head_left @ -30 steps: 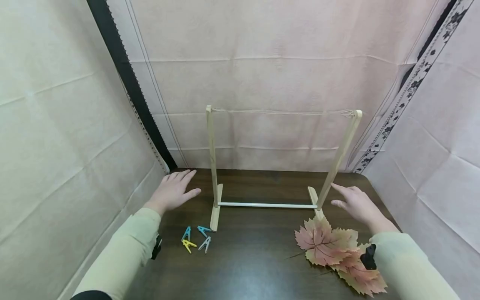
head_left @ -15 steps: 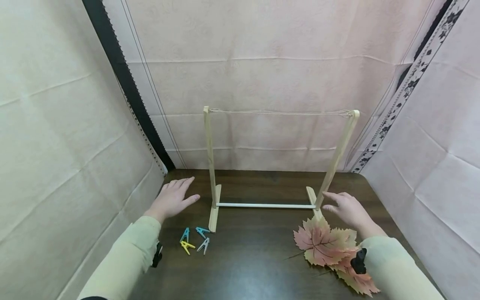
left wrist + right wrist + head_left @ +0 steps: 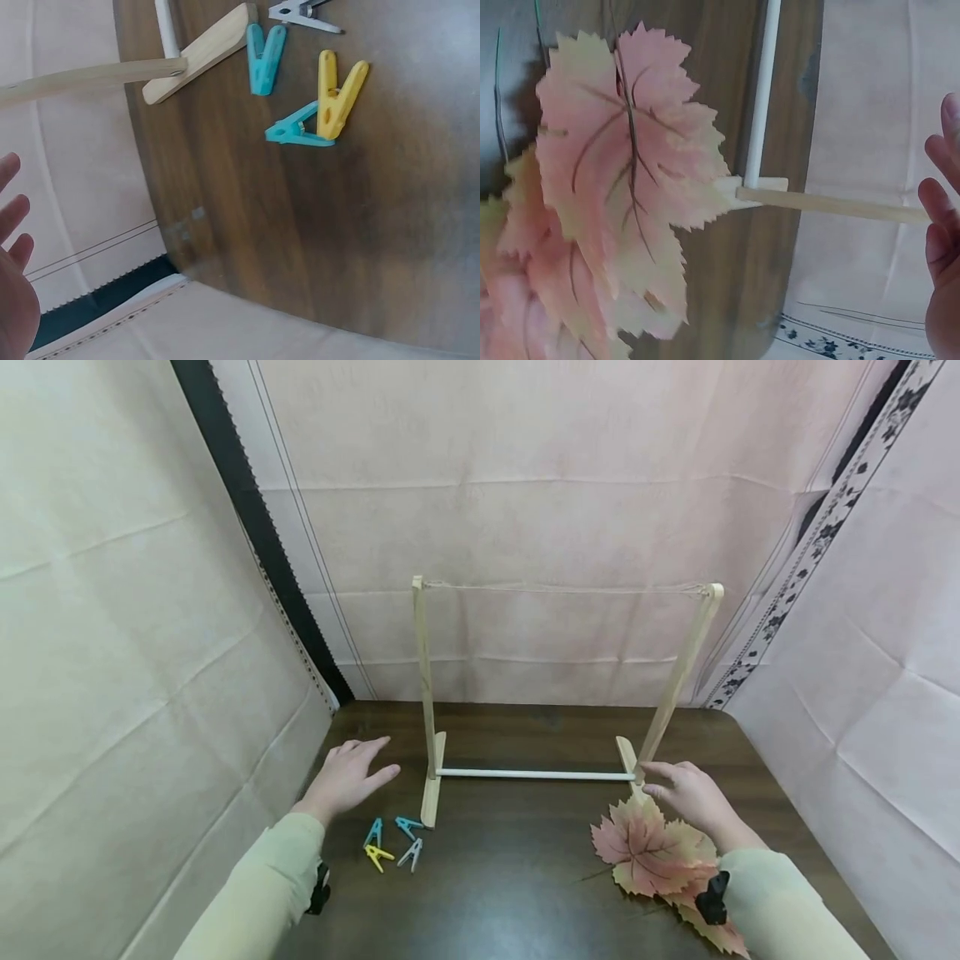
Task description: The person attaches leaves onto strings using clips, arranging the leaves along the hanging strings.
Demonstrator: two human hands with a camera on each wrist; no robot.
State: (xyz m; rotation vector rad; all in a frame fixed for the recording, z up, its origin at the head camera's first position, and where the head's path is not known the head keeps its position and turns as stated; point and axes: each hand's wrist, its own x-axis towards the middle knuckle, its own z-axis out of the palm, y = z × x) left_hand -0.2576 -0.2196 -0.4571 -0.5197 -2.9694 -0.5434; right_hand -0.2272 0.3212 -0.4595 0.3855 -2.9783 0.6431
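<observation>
A wooden rack stands on the table, with a white rod low between its posts and a string across the top. My left hand hovers left of the rack, fingers spread and holding nothing. Just in front of it lie several clothespins, blue, yellow and grey. My right hand is beside the foot of the right post, fingers loosely extended, with nothing in its grasp. Below that hand, artificial maple leaves in pink and yellow lie overlapping, partly covered by the right sleeve in the head view.
The dark wooden table is enclosed by pale cloth hangings at the back and both sides. The rack's left foot reaches forward close to the clothespins.
My right hand has come down along the right post toward its foot and nearer the leaves. My left hand has dropped slightly toward the clothespins. Rack, clothespins and leaves stay put.
</observation>
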